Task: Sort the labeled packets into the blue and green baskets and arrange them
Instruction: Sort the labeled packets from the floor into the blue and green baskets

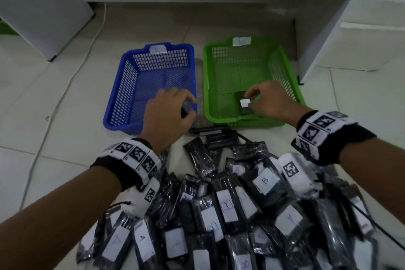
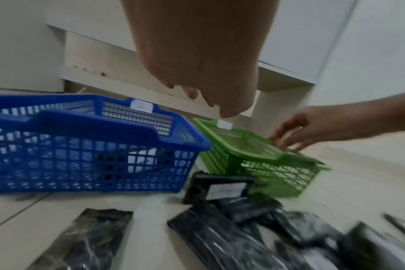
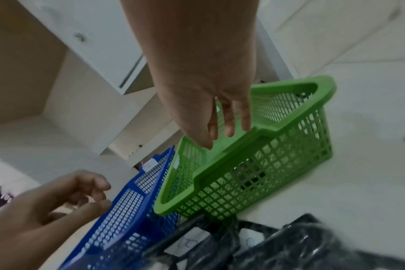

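The right hand (image 1: 269, 101) reaches over the near wall of the green basket (image 1: 291, 85), its fingertips (image 1: 252, 92) touching a black packet with a white label (image 1: 244, 104) that lies on the basket floor just under and left of them; the wrist view shows those fingers fairly straight and spread, so whether they pinch the packet or only touch it cannot be told. The left hand (image 1: 168, 114) hangs over the near right corner of the blue basket (image 1: 122, 85), fingers loosely curled, with a dark shape at the thumb that may be a packet; the grip cannot be told, and its own wrist view shows bare fingertips (image 2: 192, 93). Through the blue mesh a packet (image 2: 139, 160) lies inside, below those fingertips. Both baskets stand side by side on the tiled floor (image 1: 43, 98), each with a white tag on its far rim. Behind both wrists lies the pile of labeled packets (image 1: 230, 210), letters A and B readable on several
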`<state>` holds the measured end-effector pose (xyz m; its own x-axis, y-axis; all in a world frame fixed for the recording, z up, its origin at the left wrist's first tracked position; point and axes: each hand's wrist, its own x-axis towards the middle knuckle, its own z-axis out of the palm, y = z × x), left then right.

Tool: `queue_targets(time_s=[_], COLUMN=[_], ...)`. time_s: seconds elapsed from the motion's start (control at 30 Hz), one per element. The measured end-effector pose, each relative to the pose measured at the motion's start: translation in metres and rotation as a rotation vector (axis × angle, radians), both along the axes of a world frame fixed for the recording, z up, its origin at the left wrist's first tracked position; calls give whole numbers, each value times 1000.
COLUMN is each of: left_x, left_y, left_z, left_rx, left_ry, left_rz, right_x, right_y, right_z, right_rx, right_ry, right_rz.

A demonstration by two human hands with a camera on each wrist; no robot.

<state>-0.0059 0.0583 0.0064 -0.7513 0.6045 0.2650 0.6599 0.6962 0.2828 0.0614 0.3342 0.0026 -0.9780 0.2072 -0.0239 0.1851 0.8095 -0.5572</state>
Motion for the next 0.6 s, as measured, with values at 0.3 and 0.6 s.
queue_targets(time_s=[0.3,0.6], left_x=[78,97], left_y=[10,6], left_z=[-9,-18], left_rx=[-394,-442], left_ry=[-492,-663], left_rz=[-571,-487], right_x=[60,85], right_y=[-22,-48], right_z=[27,6], right_rx=[112,217], right_ry=[-98,-389], right_rz=[399,550])
